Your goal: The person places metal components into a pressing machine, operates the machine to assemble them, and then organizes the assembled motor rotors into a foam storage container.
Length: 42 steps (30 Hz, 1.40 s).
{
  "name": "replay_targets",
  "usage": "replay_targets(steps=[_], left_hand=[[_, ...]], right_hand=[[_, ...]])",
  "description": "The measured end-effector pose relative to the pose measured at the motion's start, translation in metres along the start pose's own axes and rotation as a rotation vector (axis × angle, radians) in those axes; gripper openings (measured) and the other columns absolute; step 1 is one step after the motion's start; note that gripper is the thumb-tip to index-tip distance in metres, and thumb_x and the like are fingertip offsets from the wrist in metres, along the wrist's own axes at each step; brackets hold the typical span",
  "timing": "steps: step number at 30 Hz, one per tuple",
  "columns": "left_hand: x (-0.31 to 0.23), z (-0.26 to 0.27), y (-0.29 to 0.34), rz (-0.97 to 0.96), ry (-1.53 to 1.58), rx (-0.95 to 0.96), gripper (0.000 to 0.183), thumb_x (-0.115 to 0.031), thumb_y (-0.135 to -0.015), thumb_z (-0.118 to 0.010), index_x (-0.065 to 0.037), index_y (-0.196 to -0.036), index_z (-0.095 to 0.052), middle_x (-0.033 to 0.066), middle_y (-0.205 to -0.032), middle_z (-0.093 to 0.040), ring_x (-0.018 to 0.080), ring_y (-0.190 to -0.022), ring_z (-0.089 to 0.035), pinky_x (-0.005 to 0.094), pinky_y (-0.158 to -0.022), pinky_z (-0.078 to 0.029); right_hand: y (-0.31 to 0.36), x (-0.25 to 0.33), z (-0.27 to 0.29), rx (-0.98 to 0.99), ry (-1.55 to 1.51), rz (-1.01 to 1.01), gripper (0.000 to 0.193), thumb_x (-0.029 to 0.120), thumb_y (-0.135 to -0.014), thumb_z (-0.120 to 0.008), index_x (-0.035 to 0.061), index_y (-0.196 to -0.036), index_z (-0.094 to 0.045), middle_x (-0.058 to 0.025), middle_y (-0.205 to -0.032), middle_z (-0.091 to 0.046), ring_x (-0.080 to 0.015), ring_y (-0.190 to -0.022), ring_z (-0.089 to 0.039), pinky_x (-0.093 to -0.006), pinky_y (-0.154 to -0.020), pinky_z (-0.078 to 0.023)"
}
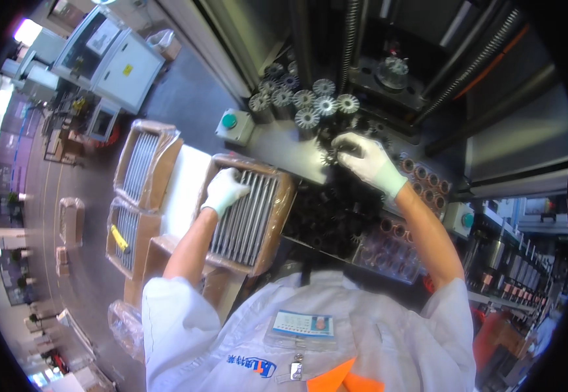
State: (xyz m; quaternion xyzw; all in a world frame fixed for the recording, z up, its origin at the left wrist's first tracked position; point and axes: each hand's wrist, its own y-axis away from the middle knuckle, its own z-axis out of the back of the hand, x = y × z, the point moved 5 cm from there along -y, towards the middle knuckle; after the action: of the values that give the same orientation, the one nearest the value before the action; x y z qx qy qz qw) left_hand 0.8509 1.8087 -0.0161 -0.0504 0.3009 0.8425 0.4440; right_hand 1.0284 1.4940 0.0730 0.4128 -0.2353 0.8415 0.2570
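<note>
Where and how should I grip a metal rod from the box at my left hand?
Grip a metal rod mid-length, probably best from above, pinching across its slim width: the rods lie side by side, walled in by the cardboard box.

Shirt logo [259, 367], chest badge [302, 324], yellow cabinet label [128, 69]

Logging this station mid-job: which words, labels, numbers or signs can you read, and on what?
Shirt: logo with blue lettering, not copied out here.
Badge: print too small to read.
Yellow label on the white cabinet: too small to read.
White sheet: too blurred.
</note>
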Motion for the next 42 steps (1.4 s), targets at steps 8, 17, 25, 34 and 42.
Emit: replay_targets(steps=[8, 17, 25, 34, 42], left_hand=[[0.023, -0.010, 0.038, -0.051, 0.237, -0.259, 0.031, -0.022, -0.079, -0.074, -0.003, -0.101, -0.063, 0.0132, -0.099, -0.070, 0.0298, -0.080, -0.068, 0.0383, -0.078, -0.055], [0.086, -0.043, 0.110, 0.011, 0.882, 0.120, 0.023, -0.016, -0.099, -0.065, -0.003, -0.118, -0.062, -0.0026, -0.085, -0.059, 0.0086, -0.072, -0.056, 0.0264, -0.067, -0.051], [0.045, -0.016, 0.111, -0.015, 1.017, 0.084, 0.034, -0.024, -0.097, -0.068, -0.005, -0.123, -0.055, -0.0062, -0.078, -0.048, 0.0034, -0.062, -0.045, 0.0191, -0.054, -0.037], [-0.209, 0.046, 0.019, -0.532, 0.815, -0.092, 0.034, -0.021, -0.095, -0.068, 0.000, -0.121, -0.065, 0.0031, -0.091, -0.068, 0.0077, -0.076, -0.060, 0.0214, -0.066, -0.048], [-0.425, 0.106, -0.026, -0.855, 1.069, -0.001, 0.024, -0.024, -0.099, -0.064, -0.005, -0.114, -0.064, -0.0100, -0.063, -0.045, 0.0003, -0.044, -0.036, 0.0190, -0.039, -0.029]], right_hand=[[-0.030, -0.018, 0.111, -0.540, -0.408, -0.214, 0.019, 0.005, -0.093, -0.065, -0.0014, -0.110, -0.070, -0.0008, -0.090, -0.069, -0.0090, -0.075, -0.062, -0.0261, -0.070, -0.052], [-0.093, -0.066, 0.177, -0.617, -0.092, -0.352, 0.034, 0.005, -0.085, -0.061, 0.0017, -0.117, -0.073, -0.0092, -0.091, -0.075, -0.0137, -0.070, -0.065, -0.0290, -0.067, -0.052], [-0.092, -0.055, 0.178, -0.579, 0.619, -0.289, 0.049, 0.015, -0.089, -0.054, 0.0145, -0.138, -0.058, -0.0241, -0.118, -0.064, -0.0434, -0.100, -0.065, -0.0490, -0.097, -0.051], [-0.053, -0.025, 0.157, -0.418, 0.811, -0.210, 0.049, 0.005, -0.089, -0.051, 0.0165, -0.136, -0.056, -0.0206, -0.112, -0.057, -0.0374, -0.091, -0.067, -0.0459, -0.080, -0.056], [0.098, 0.021, 0.131, -0.372, 0.420, -0.172, 0.035, 0.017, -0.095, -0.058, 0.0129, -0.130, -0.062, -0.0189, -0.112, -0.061, -0.0393, -0.098, -0.064, -0.0459, -0.085, -0.054]])
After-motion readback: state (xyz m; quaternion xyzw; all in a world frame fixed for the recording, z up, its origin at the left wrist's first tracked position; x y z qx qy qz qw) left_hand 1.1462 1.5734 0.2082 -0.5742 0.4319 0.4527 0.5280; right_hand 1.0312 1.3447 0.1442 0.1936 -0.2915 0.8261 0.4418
